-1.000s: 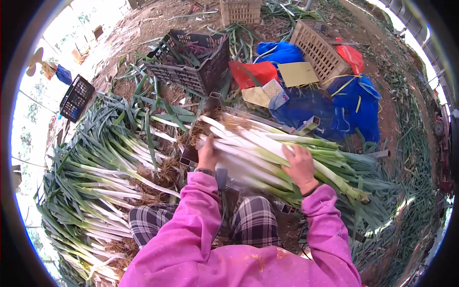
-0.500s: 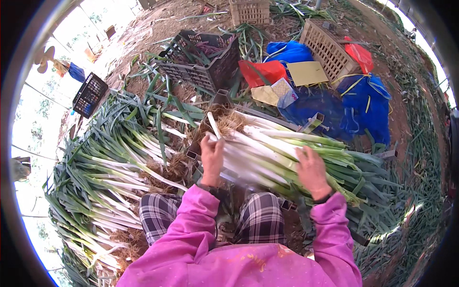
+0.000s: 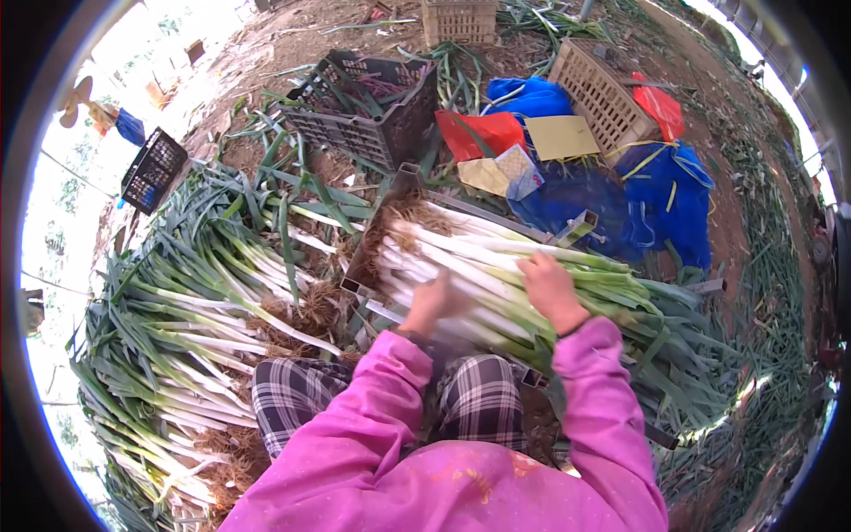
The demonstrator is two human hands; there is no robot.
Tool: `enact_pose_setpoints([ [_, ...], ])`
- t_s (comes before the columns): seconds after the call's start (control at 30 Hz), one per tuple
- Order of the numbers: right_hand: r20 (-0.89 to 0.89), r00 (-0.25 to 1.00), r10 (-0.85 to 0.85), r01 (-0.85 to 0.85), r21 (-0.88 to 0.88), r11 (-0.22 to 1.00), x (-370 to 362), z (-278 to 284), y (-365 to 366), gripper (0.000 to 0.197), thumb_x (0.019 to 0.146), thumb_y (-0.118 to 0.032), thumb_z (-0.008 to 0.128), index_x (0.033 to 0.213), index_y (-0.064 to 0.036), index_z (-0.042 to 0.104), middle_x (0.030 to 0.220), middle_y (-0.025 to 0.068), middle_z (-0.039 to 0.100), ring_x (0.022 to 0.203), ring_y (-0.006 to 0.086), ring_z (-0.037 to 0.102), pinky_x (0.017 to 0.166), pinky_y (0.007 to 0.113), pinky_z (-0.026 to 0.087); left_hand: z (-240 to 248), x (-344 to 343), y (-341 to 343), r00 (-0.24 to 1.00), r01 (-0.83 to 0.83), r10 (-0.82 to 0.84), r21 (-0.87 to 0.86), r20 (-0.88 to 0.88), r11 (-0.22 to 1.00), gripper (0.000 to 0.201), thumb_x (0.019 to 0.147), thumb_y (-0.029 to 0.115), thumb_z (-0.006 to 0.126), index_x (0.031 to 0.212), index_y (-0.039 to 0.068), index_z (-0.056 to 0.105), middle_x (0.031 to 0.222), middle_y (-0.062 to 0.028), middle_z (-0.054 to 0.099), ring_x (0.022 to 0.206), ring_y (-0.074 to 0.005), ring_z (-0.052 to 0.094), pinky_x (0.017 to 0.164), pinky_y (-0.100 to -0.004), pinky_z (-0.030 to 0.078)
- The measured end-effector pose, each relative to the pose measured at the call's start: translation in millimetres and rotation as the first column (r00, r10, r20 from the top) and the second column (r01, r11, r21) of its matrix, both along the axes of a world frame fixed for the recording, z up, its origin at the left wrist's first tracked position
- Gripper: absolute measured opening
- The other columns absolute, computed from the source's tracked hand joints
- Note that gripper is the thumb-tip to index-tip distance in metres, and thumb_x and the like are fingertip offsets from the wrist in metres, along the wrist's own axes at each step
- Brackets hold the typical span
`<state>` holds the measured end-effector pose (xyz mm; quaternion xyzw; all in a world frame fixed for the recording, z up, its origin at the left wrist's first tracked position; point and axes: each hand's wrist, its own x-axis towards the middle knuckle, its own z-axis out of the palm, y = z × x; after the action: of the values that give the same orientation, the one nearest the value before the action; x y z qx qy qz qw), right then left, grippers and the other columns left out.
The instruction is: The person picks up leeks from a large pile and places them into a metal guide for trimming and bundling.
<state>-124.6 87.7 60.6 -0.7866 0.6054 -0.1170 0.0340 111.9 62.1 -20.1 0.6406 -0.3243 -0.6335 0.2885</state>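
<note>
Outdoors, on bare soil strewn with green trimmings:

Loose leek heap point(image 3: 186, 301): spreads from 7 to 10 o'clock of the hands, white shanks and rooty ends pointing toward the person's checked trousers point(image 3: 479, 399).

Leek bundle point(image 3: 532, 284): lies across the lap on a metal frame point(image 3: 390, 213), roots at 10 o'clock, green tops running off to 4 o'clock; both hands rest on it.

Blue tarpaulin point(image 3: 656, 191): at 1 to 2 o'clock beyond the bundle, crumpled, with yellow strips across it.

Dark plastic crate point(image 3: 363, 111): at 11 o'clock, tilted, holding green scraps.

Tan lattice crate point(image 3: 603, 93): at 1 o'clock, tipped on its side; a second tan crate point(image 3: 459, 19) stands at 12 o'clock, far off.

Small black crate point(image 3: 152, 170): at 9 to 10 o'clock, well apart, by the bright edge.

Red bag point(image 3: 483, 133): at 12 o'clock, flat, just behind the frame; another red piece point(image 3: 660, 106) lies beside the lattice crate.

Yellow sheet point(image 3: 561, 137): rectangular, plain, between red bag and lattice crate.

Pale yellow card point(image 3: 483, 176): touching a small patterned packet point(image 3: 520, 168), just beyond the bundle's roots.

Right hand point(image 3: 551, 288): palm down, fingers spread over the pale stalks mid-bundle, pressing rather than clasping.

Left hand point(image 3: 434, 301): blurred, on the near white shanks; whether it clasps them I cannot tell.
</note>
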Motion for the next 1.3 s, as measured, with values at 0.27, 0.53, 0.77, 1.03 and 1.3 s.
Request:
enact_pose_setpoints([
  [0.27,0.284,0.941,-0.184,0.199,-0.026,0.980,-54,62,2,0.030,0.083,-0.014,0.065,0.112,-0.0067,0.065,0.100,0.0120,0.063,0.093,0.0303,0.062,0.079,0.038,0.050,85,23,-28,0.623,0.770,-0.067,-0.596,0.779,0.229,0.017,0.074,0.021,0.072,0.088,0.014,0.067,0.089,-0.0037,0.062,0.092,-0.0254,0.059,0.078,-0.0379,0.047],
  [0.53,0.311,0.857,-0.410,0.477,-0.181,0.860,-92,115,137,0.019,0.082,-0.003,0.063,0.101,-0.0035,0.066,0.085,0.0105,0.063,0.074,0.0226,0.061,0.066,0.031,0.048,107,14,-60,0.329,0.904,-0.195,-0.368,0.924,-0.217,0.027,0.075,0.024,0.070,0.096,0.011,0.059,0.094,-0.0064,0.056,0.094,-0.0247,0.055,0.084,-0.0395,0.040],
  [0.77,0.596,0.134,-0.791,0.180,0.771,0.611,-8,19,220,0.034,0.084,-0.009,0.067,0.116,0.0014,0.060,0.093,0.0067,0.067,0.079,0.0137,0.063,0.069,0.028,0.051,160,25,-34,0.551,0.790,-0.165,-0.575,0.818,-0.210,0.032,0.072,0.020,0.073,0.101,0.011,0.061,0.087,-0.0052,0.059,0.082,-0.0263,0.059,0.074,-0.0387,0.043],
  [1.03,0.763,-0.128,-0.633,0.170,0.646,0.745,-11,-33,228,0.062,0.085,-0.010,0.068,0.139,-0.0035,0.037,0.109,0.0115,0.065,0.089,0.0195,0.064,0.077,0.030,0.051,134,52,-19,0.571,0.795,-0.320,-0.607,0.756,-0.013,0.030,0.072,0.017,0.073,0.101,0.013,0.066,0.090,-0.0053,0.061,0.086,-0.0276,0.059,0.076,-0.0395,0.044],
  [1.3,0.843,-0.063,-0.534,0.664,0.435,0.608,-10,-42,219,0.053,0.082,-0.013,0.071,0.127,-0.0007,0.046,0.092,0.0092,0.068,0.079,0.0136,0.063,0.068,0.028,0.051,64,56,-65,0.348,0.935,-0.078,-0.340,0.934,0.100,0.035,0.072,0.027,0.076,0.106,0.022,0.067,0.101,-0.0045,0.059,0.100,-0.0287,0.054,0.089,-0.0421,0.043],
])
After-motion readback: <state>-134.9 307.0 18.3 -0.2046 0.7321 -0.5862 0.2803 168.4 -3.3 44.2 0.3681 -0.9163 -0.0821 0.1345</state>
